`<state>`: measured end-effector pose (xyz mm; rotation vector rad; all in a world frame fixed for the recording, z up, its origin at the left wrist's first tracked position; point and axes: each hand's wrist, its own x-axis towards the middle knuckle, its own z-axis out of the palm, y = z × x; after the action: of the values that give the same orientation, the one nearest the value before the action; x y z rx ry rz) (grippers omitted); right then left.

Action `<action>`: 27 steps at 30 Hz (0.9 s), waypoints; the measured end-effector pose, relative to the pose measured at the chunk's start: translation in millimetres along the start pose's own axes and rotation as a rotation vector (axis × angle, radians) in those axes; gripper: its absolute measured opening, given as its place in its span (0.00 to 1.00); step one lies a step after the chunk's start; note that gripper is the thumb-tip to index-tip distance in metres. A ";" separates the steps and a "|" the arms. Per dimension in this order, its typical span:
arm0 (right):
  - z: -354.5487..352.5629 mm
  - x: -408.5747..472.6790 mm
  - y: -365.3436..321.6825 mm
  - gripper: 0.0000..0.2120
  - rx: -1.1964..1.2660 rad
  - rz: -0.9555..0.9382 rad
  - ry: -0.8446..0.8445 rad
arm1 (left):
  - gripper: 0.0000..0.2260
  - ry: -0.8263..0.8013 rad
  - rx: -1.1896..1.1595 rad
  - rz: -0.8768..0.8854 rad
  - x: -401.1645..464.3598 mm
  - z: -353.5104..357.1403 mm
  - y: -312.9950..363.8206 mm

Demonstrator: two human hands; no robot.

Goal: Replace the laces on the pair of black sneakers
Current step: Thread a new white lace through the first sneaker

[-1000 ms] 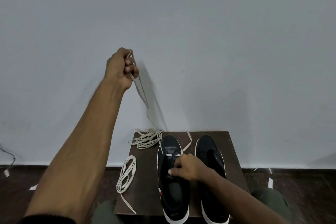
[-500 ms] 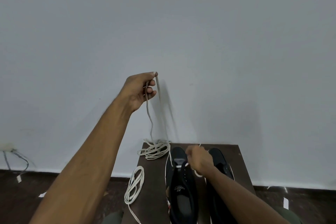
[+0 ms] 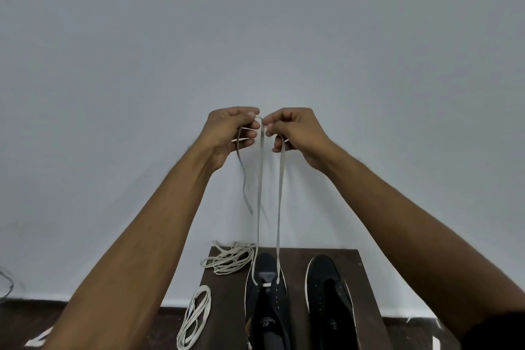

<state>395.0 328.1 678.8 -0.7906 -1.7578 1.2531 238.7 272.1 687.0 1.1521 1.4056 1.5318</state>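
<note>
left hand [image 3: 227, 133] pinching lace [image 3: 259, 193] end | right hand [image 3: 295, 133] pinching the other – both strands up from left sneaker [image 3: 267, 298]

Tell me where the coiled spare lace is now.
In the head view, the coiled spare lace lies at the table's left edge, left of the left sneaker.

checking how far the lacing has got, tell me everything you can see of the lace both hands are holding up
The lace is flat, off-white and looks like woven fabric. It passes through the front eyelets of the left sneaker, showing as a short bar across the toe end. Two strands rise, nearly parallel, to the left hand and right hand, whose fingers pinch them close together. A loose end hangs from the left hand.
</note>
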 end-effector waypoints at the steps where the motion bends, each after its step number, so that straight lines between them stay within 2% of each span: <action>1: -0.4 2.8 -6.6 0.07 -0.017 -0.018 0.004 | 0.09 -0.003 0.002 0.021 1.1 2.5 5.2; 6: 1.3 4.9 -7.3 0.07 -0.007 -0.037 0.052 | 0.08 0.004 0.039 0.128 2.2 12.3 21.4; 10: 1.1 -0.2 7.4 0.09 -0.041 -0.034 0.028 | 0.09 -0.018 0.097 0.200 1.4 14.3 29.8; 14: -1.9 -3.2 11.2 0.07 -0.029 -0.038 0.056 | 0.09 0.025 0.119 0.240 1.7 16.8 33.9; 17: -7.9 -9.2 19.4 0.07 -0.024 -0.043 0.101 | 0.09 0.087 0.180 0.225 0.5 16.0 11.8; 20: -16.4 -16.0 31.3 0.08 0.013 -0.032 0.167 | 0.09 0.091 0.197 0.111 -5.6 17.1 -35.0; 24: -23.6 -26.5 39.1 0.09 0.014 -0.001 0.105 | 0.09 -0.066 0.353 -0.023 -18.2 25.1 -106.0; 27: -26.0 -33.6 43.3 0.09 -0.003 0.036 0.047 | 0.11 -0.288 0.687 -0.050 -23.4 31.1 -149.6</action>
<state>435.0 324.4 633.4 -0.8503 -1.7145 1.2461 268.5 278.0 535.4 1.6413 1.7887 0.8012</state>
